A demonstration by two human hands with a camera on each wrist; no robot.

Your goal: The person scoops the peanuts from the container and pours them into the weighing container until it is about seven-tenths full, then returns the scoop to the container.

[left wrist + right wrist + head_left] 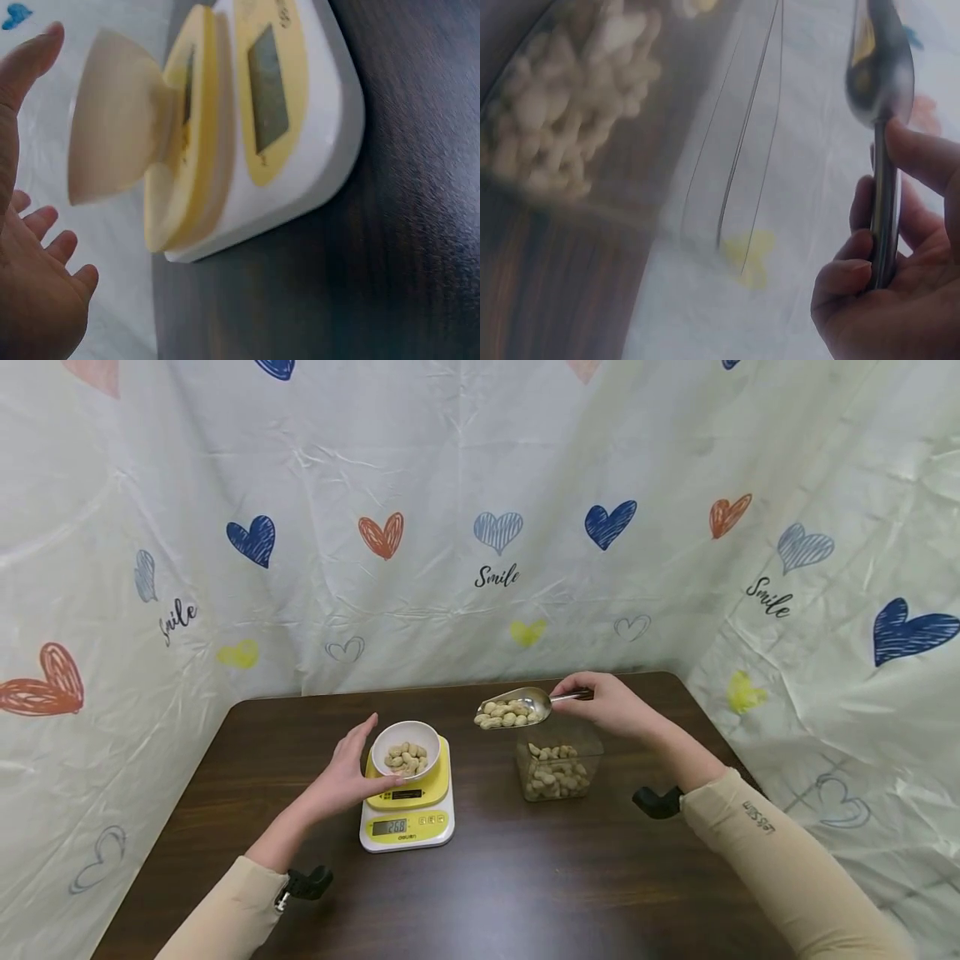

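Note:
My left hand (347, 781) is spread around the left side of a white bowl (408, 732), thumb near its front rim. In the left wrist view the fingers stand apart from the bowl wall (120, 120). The bowl holds several peanuts (407, 762) and sits on a yellow-and-white kitchen scale (420, 833), whose display seems to read 26.8. My right hand (607, 702) grips the handle of a metal scoop (537, 698) heaped with peanuts (504, 717). The scoop is held level above and left of a clear plastic box (591, 750) of peanuts (570, 105).
Everything stands on a dark brown wooden table (517, 877). A white curtain (427, 610) printed with hearts hangs behind the table and along both sides. Black straps with a black piece (309, 883) are worn on both wrists.

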